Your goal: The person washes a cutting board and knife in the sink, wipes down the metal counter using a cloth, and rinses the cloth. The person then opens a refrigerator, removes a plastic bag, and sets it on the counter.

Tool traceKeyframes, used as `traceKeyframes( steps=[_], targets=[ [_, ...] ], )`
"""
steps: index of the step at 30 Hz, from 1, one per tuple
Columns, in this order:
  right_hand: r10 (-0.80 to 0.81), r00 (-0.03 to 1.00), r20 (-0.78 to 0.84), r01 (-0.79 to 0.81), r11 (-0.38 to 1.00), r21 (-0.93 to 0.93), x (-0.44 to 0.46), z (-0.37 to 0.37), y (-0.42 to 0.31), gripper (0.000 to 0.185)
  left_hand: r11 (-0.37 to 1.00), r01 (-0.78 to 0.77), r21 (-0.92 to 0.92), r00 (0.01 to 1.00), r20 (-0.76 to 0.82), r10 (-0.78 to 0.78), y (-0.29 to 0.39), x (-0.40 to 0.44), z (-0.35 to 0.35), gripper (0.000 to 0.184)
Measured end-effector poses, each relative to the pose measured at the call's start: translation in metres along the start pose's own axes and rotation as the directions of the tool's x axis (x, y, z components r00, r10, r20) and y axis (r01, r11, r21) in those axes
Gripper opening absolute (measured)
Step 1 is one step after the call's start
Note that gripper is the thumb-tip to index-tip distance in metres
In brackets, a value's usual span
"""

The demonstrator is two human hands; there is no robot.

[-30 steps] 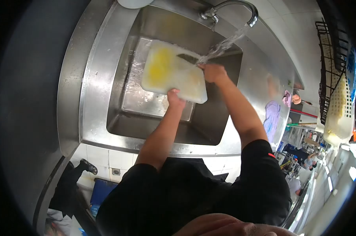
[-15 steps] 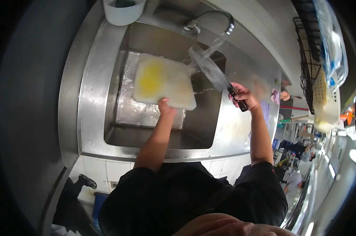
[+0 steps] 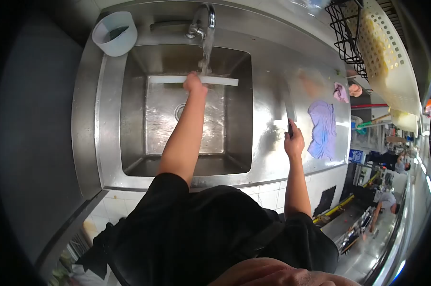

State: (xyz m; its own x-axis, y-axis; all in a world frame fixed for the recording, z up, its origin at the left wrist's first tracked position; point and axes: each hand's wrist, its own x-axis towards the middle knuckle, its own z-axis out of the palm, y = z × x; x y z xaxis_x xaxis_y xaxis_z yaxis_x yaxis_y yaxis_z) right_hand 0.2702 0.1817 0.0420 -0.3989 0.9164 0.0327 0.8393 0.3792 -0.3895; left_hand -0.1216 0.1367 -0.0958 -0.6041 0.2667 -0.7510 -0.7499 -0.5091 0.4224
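My left hand (image 3: 195,84) grips the near side of a white cutting board (image 3: 225,81), which stands on edge in the sink under the running tap (image 3: 211,19). Only the board's narrow edge shows, with its faces hidden from this angle. To the right, over the steel counter, my right hand (image 3: 294,140) is closed round the black handle of a large knife (image 3: 290,107). The blade points away from me and looks faint against the shiny metal. I cannot tell if the blade touches the counter.
A white tub (image 3: 114,34) with something dark inside stands at the sink's back left corner. A purple-blue cloth (image 3: 322,128) and a pink cloth (image 3: 340,92) lie on the right counter. White perforated baskets (image 3: 384,57) hang at upper right. People work in the background.
The cutting board has gone from lying tilted, face up, to standing on edge. My right hand has taken the knife out of the water stream and over the right counter.
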Motion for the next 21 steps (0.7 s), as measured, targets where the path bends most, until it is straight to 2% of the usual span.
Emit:
traceKeyframes(
  steps=[1,3,4,6,7,8,9,10,11,12,13,15,16,17,18,19,21],
  targets=[
    [0.073,0.997,0.004,-0.072,0.989,-0.132,-0.005,0.002,0.005,0.053,1.000,-0.024,0.001,1.000,-0.007,0.024,-0.001,-0.002,-0.003,0.032],
    [0.086,0.996,-0.027,-0.088,0.989,-0.121,-0.009,0.014,0.020,0.053,0.999,-0.034,-0.020,0.998,-0.056,0.033,-0.001,-0.009,-0.013,0.029],
    [0.060,0.997,-0.043,-0.064,0.991,-0.118,-0.011,0.019,0.026,0.052,0.999,0.006,-0.043,0.992,-0.123,-0.012,0.004,-0.032,-0.023,0.020],
    [0.021,0.997,-0.068,-0.031,0.988,-0.154,-0.012,0.030,0.040,0.052,0.989,-0.010,0.145,1.000,0.008,0.009,0.000,-0.015,-0.078,0.023],
    [0.007,0.996,-0.083,-0.023,0.981,-0.191,-0.012,0.033,0.036,0.052,0.987,-0.029,0.159,1.000,-0.007,0.031,0.008,-0.034,-0.089,0.023],
    [-0.042,0.994,-0.104,0.000,0.929,-0.369,-0.014,0.036,0.031,0.049,0.974,-0.081,0.210,0.996,0.043,0.073,0.014,-0.054,-0.098,0.026],
    [-0.042,0.995,-0.086,0.009,0.935,-0.355,-0.013,0.043,0.021,0.049,0.959,-0.126,0.256,0.990,0.087,0.107,0.021,-0.078,-0.107,0.028],
    [-0.255,0.963,-0.084,0.242,0.960,-0.141,-0.006,0.053,0.008,0.048,0.955,-0.138,0.263,0.990,0.070,0.124,0.028,-0.095,-0.117,0.028],
    [-0.440,0.887,-0.138,0.453,0.888,0.079,-0.001,0.068,-0.010,0.047,0.904,-0.194,0.381,0.980,0.117,0.161,0.038,-0.109,-0.125,0.028],
    [-0.293,0.953,0.082,0.237,0.884,0.402,-0.003,0.097,-0.042,0.042,0.833,-0.248,0.495,0.967,0.174,0.185,0.048,-0.124,-0.131,0.028],
    [-0.510,0.843,0.173,0.381,0.791,0.479,0.004,0.115,-0.077,0.043,0.821,-0.261,0.508,0.964,0.180,0.195,0.058,-0.140,-0.130,0.028],
    [-0.581,0.737,0.344,0.155,0.641,0.752,-0.004,0.150,-0.157,0.051,0.713,-0.394,0.581,0.903,0.388,0.182,0.076,-0.174,-0.126,0.025],
    [-0.640,0.663,0.389,0.051,0.556,0.829,-0.002,0.158,-0.201,0.056,0.680,-0.424,0.599,0.890,0.412,0.192,0.080,-0.184,-0.123,0.022],
    [-0.633,0.750,0.194,0.223,0.518,0.826,0.001,0.173,-0.245,0.060,0.665,-0.442,0.602,0.881,0.429,0.197,0.087,-0.195,-0.114,0.022],
    [-0.606,0.795,-0.009,0.383,0.490,0.783,0.008,0.184,-0.273,0.065,0.606,-0.458,0.650,0.879,0.433,0.199,0.093,-0.210,-0.107,0.023],
    [-0.597,0.802,-0.035,0.413,0.510,0.755,0.027,0.184,-0.287,0.065,0.542,-0.469,0.697,0.878,0.436,0.199,0.099,-0.222,-0.104,0.023],
    [-0.569,0.818,-0.085,0.440,0.524,0.729,0.077,0.187,-0.304,0.066,0.506,-0.487,0.712,0.869,0.452,0.201,0.108,-0.234,-0.099,0.021]
  ],
)
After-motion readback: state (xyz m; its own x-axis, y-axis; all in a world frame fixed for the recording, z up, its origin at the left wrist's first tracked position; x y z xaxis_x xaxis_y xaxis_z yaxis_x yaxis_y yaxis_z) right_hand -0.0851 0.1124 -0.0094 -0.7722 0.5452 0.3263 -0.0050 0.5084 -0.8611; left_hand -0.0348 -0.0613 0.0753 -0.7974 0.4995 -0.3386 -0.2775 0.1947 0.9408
